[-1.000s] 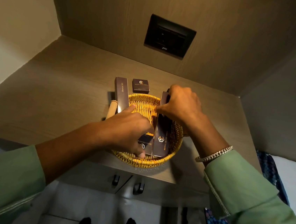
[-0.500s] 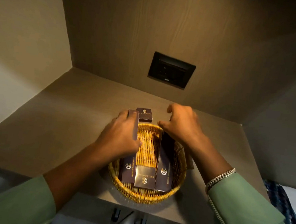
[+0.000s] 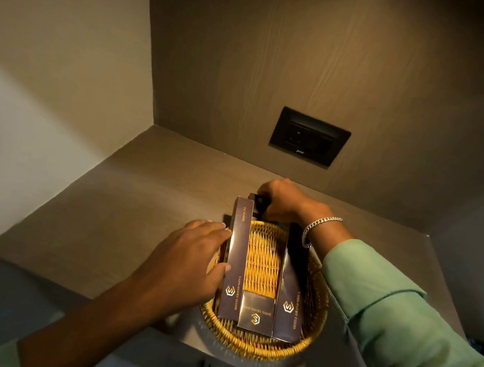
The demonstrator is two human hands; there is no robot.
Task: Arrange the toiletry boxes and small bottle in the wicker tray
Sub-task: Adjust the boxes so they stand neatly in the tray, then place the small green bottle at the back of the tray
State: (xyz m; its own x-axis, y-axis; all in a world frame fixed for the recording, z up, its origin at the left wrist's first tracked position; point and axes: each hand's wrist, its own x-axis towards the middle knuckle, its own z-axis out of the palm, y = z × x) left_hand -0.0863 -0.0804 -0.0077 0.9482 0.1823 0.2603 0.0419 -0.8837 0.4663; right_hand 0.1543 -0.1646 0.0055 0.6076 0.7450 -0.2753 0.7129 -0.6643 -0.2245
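Since half a second ago the right hand (image 3: 283,201) has reached past the far rim and closed on the small square box (image 3: 259,203) at upper centre. Left hand (image 3: 187,262) lies flat against the Dental Kit box (image 3: 237,260) – steadying, not gripping. Three boxes sit in the wicker tray (image 3: 313,334); square box still outside, bottle not visible – roughly two-thirds done.

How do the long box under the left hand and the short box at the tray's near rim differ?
The long box runs the tray's whole length, its far end jutting past the rim; the short box sits wholly inside the wicker tray. The left hand touches the long box; nothing touches the short box. The short box's print reads reversed relative to the long box's. Both are dark with gold logos.
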